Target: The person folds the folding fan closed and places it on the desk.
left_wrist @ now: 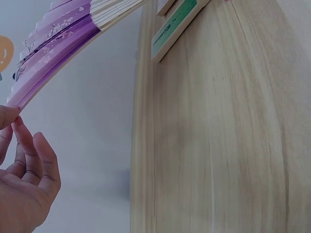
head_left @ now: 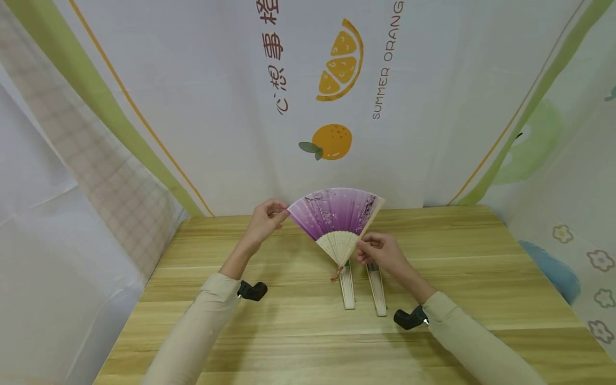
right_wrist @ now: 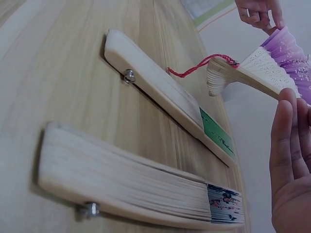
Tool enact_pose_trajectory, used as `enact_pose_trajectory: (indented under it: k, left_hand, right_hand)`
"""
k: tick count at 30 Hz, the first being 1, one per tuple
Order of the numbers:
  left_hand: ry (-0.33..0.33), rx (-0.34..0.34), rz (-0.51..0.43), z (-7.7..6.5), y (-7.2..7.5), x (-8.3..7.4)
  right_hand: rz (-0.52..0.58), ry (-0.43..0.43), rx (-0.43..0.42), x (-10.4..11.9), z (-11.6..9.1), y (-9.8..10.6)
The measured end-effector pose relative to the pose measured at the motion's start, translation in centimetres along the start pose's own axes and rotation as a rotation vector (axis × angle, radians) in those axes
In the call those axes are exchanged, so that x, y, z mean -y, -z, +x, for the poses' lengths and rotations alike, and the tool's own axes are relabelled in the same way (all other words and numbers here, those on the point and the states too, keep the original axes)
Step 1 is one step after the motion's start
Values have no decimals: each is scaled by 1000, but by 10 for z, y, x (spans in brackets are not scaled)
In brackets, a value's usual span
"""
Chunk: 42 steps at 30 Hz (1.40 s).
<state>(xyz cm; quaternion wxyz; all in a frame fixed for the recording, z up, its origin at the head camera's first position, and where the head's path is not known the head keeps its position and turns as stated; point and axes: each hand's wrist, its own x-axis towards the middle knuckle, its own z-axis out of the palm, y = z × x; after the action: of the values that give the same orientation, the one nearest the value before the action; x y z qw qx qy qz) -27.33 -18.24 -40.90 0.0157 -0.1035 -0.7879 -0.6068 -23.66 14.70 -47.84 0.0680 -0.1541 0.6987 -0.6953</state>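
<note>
A purple folding fan (head_left: 332, 214) with a blossom print and pale ribs is spread wide above the table, a red cord at its pivot. My left hand (head_left: 267, 220) pinches its upper left corner between thumb and finger, which the left wrist view shows up close. My right hand (head_left: 382, 252) grips the right outer rib, partway up. Below the spread fan lie two folded fans. One has green on its leaf (right_wrist: 217, 131), the other a dark, flowered leaf (right_wrist: 226, 201). The head view hides their far ends behind the purple fan and my right hand.
The wooden table (head_left: 289, 342) backs onto a white curtain (head_left: 231, 107) printed with oranges. Pale cloth also hangs at both sides. Each wrist carries a black camera, the left one (head_left: 253, 291) and the right one (head_left: 409, 318).
</note>
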Motion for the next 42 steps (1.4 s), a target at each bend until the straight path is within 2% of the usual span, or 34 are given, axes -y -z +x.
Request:
enact_pose_trajectory:
  k: [15,25,35,42]
  left_hand:
    - [-6,4,-8,2,-7,-6]
    - [8,0,-31,7,-18,-6]
    - [1,12,-64,11,-26,-11]
    - [4,15,-54,12,-34,-12]
  right_hand:
    - [-41,15,25,2,2,-6]
    - [-83,29,37,2,5,-12]
    - [-66,19,62,6,5,-18]
    - [-37,4,83,8,4,-21]
